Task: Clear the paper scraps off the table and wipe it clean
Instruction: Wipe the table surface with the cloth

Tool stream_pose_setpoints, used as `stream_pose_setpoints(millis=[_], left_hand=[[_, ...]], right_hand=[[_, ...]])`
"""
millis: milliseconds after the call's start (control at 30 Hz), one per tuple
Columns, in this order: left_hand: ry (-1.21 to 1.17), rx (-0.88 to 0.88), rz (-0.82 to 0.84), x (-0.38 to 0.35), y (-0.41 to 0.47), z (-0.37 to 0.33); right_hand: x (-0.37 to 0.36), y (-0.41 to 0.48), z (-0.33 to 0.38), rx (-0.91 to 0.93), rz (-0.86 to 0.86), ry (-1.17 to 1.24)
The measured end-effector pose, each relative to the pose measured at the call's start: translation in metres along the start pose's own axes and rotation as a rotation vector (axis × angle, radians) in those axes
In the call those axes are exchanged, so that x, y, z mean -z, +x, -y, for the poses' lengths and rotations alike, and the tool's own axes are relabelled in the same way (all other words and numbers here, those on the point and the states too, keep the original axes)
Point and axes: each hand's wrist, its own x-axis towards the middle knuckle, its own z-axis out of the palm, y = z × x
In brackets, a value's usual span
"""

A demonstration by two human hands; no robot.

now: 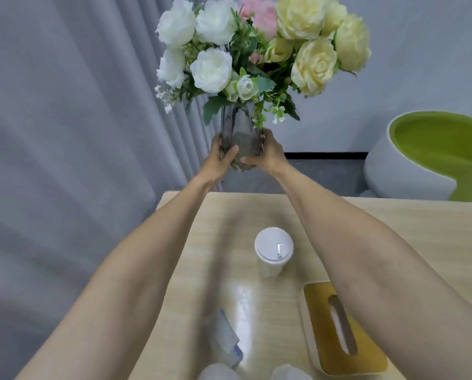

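Note:
Both my hands hold a dark glass vase [240,127] full of white, pink and pale yellow flowers [259,48], raised above the far edge of the light wooden table [394,229]. My left hand [221,157] grips the vase's left side and my right hand [267,154] grips its right side. A blurred white and blue object [225,338] lies on the table near me; whether it is paper or a cloth I cannot tell.
A white lidded cup [273,249] stands mid-table. A tissue box with a wooden lid [339,327] sits at the right under my right forearm. Grey curtains [64,105] hang at left. A white and green chair [432,157] is beyond the table at right.

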Motion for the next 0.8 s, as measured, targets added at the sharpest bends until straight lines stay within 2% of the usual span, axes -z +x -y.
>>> stream_pose_setpoints(millis=[133, 233, 333, 433, 533, 633, 800], left_hand=[[-0.009, -0.035, 0.103, -0.082, -0.003, -0.026], [-0.061, -0.016, 0.211, -0.152, -0.018, -0.039], [-0.063, 0.004, 0.32, -0.219, -0.033, -0.034], [-0.072, 0.0, 0.359, -0.283, -0.058, -0.025], [-0.058, 0.06, 0.423, -0.336, -0.078, 0.003], [-0.032, 0.138, 0.492, -0.375, -0.092, 0.034], [-0.009, 0.23, 0.563, -0.406, -0.113, 0.068]], right_hand=[[0.081, -0.032, -0.028, -0.021, -0.091, -0.052], [0.131, -0.064, -0.063, -0.121, -0.144, -0.018], [0.172, -0.104, -0.104, -0.175, -0.214, 0.087], [0.204, -0.142, -0.146, -0.256, -0.28, 0.075], [0.224, -0.174, -0.191, -0.381, -0.294, 0.063], [0.23, -0.199, -0.236, -0.428, -0.311, 0.07], [0.224, -0.225, -0.296, -0.523, -0.309, 0.092]])
